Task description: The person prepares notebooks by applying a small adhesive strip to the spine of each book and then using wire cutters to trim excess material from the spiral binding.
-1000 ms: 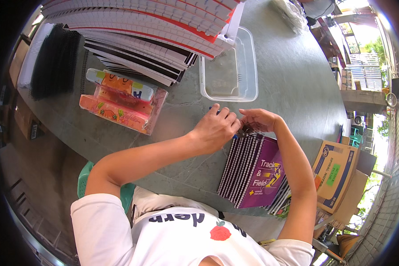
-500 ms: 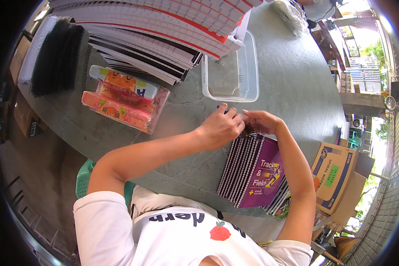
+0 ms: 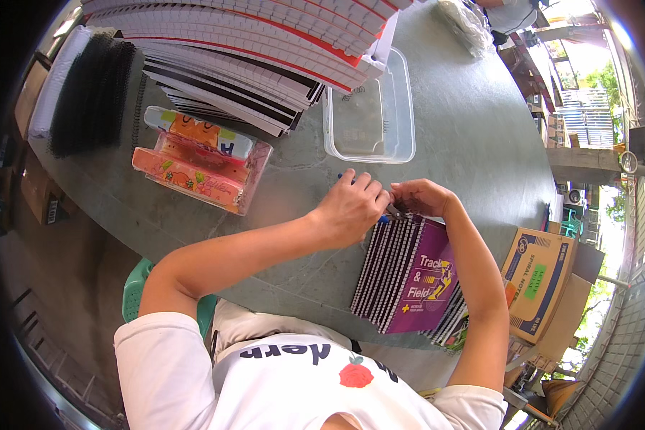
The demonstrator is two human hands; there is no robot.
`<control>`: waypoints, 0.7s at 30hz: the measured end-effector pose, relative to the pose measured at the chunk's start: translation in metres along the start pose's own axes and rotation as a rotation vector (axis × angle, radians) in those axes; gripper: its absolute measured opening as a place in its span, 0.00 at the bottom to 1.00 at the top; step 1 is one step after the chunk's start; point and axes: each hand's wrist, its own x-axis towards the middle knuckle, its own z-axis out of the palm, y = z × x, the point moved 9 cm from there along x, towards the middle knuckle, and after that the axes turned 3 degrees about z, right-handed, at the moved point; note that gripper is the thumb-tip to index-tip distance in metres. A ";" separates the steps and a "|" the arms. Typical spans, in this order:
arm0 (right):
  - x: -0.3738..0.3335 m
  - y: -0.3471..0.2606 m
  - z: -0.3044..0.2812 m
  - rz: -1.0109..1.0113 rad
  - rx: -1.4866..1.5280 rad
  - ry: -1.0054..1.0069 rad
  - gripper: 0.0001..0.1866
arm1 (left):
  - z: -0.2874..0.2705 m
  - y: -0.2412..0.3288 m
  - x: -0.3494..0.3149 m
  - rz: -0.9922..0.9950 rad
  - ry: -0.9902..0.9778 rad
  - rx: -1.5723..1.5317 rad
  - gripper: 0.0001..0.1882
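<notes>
My left hand [image 3: 352,209] is closed around a blue-handled hand tool, which looks like pliers [image 3: 384,219]. Blue shows at both sides of the fist, and the grey metal jaws point toward my right hand. My right hand [image 3: 421,196] curls over the far end of a stack of spiral notebooks [image 3: 421,283], its fingers bent and close to the jaws. What those fingers pinch is hidden. The stack has a purple cover on top, and its wire-bound spines face left.
A clear plastic tub [image 3: 411,129] stands beyond my hands. Tall piles of ruled paper [image 3: 244,64] rise at the far left, beside black spiral coils [image 3: 93,97]. A pink-and-orange box [image 3: 193,179] lies nearer. A cardboard carton [image 3: 537,287] sits at the right.
My left hand has shifted slightly left with the tool, whose metal jaws now show more clearly. My right hand stays almost in place at the notebooks' end.
</notes>
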 end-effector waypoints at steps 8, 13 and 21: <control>-0.003 -0.003 0.002 -0.027 0.077 0.029 0.16 | -0.002 0.000 0.003 0.001 -0.010 0.013 0.24; 0.000 -0.001 0.007 -0.003 0.017 -0.048 0.17 | 0.002 0.001 0.002 0.027 0.025 0.062 0.20; -0.007 -0.006 0.013 -0.068 -0.019 -0.081 0.18 | 0.025 -0.001 0.006 -0.047 -0.154 -0.093 0.11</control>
